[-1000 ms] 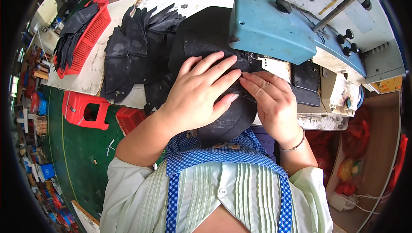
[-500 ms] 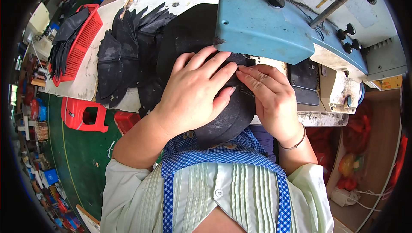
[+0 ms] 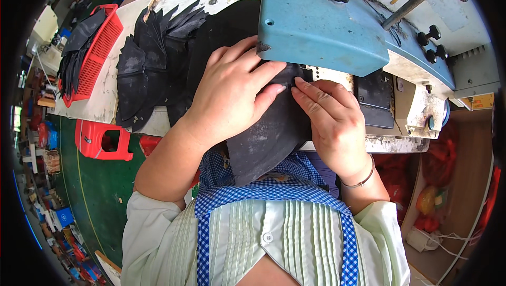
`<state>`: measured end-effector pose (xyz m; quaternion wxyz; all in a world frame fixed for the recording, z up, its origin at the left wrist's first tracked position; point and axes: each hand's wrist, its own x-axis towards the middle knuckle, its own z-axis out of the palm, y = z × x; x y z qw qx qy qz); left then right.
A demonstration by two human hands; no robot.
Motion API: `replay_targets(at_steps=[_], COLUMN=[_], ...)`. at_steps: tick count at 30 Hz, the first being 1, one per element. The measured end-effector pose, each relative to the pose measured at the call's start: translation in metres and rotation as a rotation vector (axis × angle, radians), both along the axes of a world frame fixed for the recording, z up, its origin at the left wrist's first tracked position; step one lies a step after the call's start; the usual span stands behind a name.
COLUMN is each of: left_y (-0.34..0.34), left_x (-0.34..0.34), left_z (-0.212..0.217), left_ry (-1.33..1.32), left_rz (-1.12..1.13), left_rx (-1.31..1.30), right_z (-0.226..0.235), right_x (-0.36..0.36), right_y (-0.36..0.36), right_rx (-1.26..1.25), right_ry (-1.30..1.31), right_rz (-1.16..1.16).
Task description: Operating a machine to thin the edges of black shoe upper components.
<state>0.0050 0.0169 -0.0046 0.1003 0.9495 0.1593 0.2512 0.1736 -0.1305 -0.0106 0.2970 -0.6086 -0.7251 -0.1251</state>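
— Black, curved leather piece (image 3: pixel 266 144): where is it?

— It lies flat on the white table (image 3: pixel 108 94), right under both of your hands. Its wide end hangs off the table edge toward your tummy. Its far end points away from you, under the big blue metal machine head (image 3: pixel 321 25).

— What are your hands doing?

— Your left hand (image 3: pixel 232 99) is spread out flat, pressing down on top of the piece. Your right hand (image 3: pixel 329 122) lies flat too, with its fingers (image 3: pixel 308 88) close together, pressing the edge of the piece just beside the machine head.

— Which hand is nearer the machine?

— Both fingertips are almost touching it, and they nearly meet each other. The long way of the piece runs from you toward the machine. A pile of more black pieces (image 3: pixel 147 70) sits to your left, well apart from the red plastic basket (image 3: pixel 100 49).
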Motion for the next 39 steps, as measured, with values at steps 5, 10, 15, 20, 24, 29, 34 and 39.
replay_targets(at_steps=[5,10,15,20,24,29,34,39], left_y=[0.005,0.013,0.017,0.024,0.03,0.033,0.04,0.038], left_x=[0.003,0.005,0.005,0.005,0.01,0.012,0.014,0.014], left_z=[-0.005,-0.01,-0.004,-0.005,0.002,0.001,-0.004,-0.007], left_ry=[-0.06,-0.113,-0.065,-0.063,-0.101,-0.134,-0.166,-0.168], left_rz=[-0.038,-0.043,-0.049,-0.055,-0.108,-0.105,-0.1,-0.015], left_rx=[-0.03,-0.049,-0.048,-0.025,-0.009,0.052,0.009,0.038], right_z=[-0.001,-0.001,0.003,0.006,0.005,0.001,0.0,0.002], right_x=[0.0,0.0,-0.002,-0.004,-0.003,-0.001,-0.001,-0.001], right_y=[0.001,0.003,0.005,0.005,0.005,0.005,0.005,0.005], right_rx=[-0.009,-0.016,-0.019,-0.035,-0.043,-0.023,-0.008,-0.014], right_ry=[-0.003,-0.009,0.012,0.03,0.047,0.053,0.054,0.071], right_rz=[0.005,0.007,-0.004,-0.012,-0.017,-0.006,0.001,-0.003])
